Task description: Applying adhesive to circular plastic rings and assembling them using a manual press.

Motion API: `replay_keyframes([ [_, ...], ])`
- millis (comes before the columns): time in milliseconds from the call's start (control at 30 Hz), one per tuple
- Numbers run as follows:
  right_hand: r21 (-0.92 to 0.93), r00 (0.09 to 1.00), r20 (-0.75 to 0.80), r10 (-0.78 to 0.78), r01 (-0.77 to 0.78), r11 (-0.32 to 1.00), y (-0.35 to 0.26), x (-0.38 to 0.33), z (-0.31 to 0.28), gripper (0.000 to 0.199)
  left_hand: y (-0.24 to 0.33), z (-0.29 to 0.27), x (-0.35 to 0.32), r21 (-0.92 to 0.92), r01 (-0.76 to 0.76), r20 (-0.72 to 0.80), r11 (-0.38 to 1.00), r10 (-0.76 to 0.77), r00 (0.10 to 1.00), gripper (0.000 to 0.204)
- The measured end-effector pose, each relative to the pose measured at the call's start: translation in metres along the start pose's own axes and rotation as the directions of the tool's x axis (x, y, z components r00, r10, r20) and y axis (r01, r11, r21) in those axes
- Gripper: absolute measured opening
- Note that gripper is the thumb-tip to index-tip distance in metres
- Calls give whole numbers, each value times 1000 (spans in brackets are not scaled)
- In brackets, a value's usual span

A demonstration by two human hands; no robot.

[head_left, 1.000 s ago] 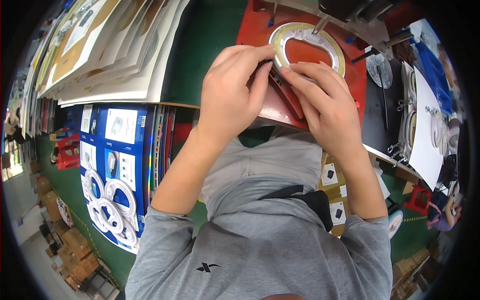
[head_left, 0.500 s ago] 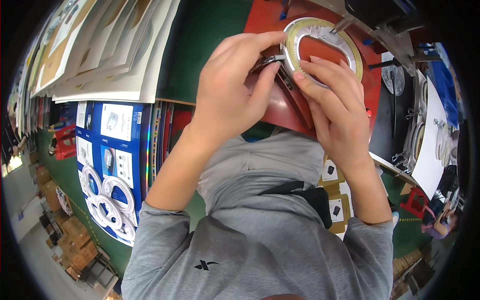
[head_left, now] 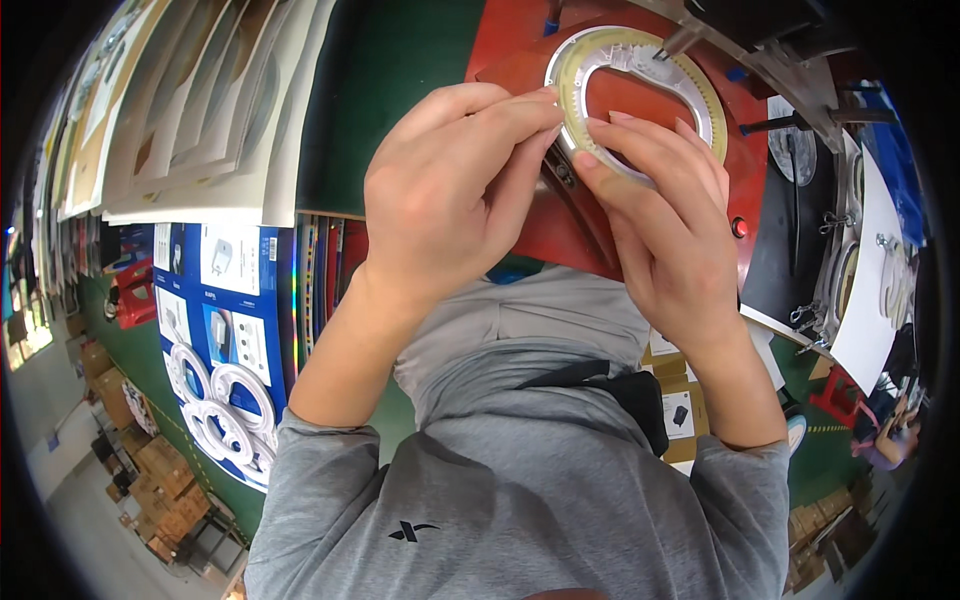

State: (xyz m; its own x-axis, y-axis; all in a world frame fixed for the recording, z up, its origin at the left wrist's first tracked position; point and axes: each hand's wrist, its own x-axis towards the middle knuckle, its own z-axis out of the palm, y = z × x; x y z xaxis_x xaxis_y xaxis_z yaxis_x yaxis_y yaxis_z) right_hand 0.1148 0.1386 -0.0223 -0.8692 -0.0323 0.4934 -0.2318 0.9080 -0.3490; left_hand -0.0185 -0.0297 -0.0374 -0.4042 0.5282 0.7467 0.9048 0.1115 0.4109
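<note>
Oval pale-yel. ring (head_left: 573, 75) sitting over red table (head_left: 515, 45), long axis slanting upper-L to lower-R, R hand (head_left: 672, 225) fingers pinching near rim, L hand (head_left: 435, 190) fingers pressing together by L edge, contents unclear

Left hand (head_left: 440, 195) in a pinch; right hand (head_left: 675, 225) in a curled grip; forearms (head_left: 347, 360) slanted inward

Black crossed-stroke logo (head_left: 411, 530) on grey shirt (head_left: 560, 490), barcode (head_left: 273, 250) and white lettering (head_left: 211, 296) on blue sheet (head_left: 245, 294), too small to read
</note>
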Motion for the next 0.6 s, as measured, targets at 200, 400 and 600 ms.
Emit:
replay_keyframes([
  [200, 1, 1000, 0, 0, 0, 1000, -4, 1, -1, 34, 10, 1, -5, 134, -28, 20, 991, 25, 999, 26],
  [400, -13, 999, 35, 30, -29, 999, -4, -2, -3, 41, 6, -9, 0, -113, 223, 106, 968, -212, 972, 27],
  [600, 34, 998, -64, 2, 0, 999, -9, 0, -19, 38, 3, -10, 25, -267, 490, 153, 830, -465, 872, 21],
])
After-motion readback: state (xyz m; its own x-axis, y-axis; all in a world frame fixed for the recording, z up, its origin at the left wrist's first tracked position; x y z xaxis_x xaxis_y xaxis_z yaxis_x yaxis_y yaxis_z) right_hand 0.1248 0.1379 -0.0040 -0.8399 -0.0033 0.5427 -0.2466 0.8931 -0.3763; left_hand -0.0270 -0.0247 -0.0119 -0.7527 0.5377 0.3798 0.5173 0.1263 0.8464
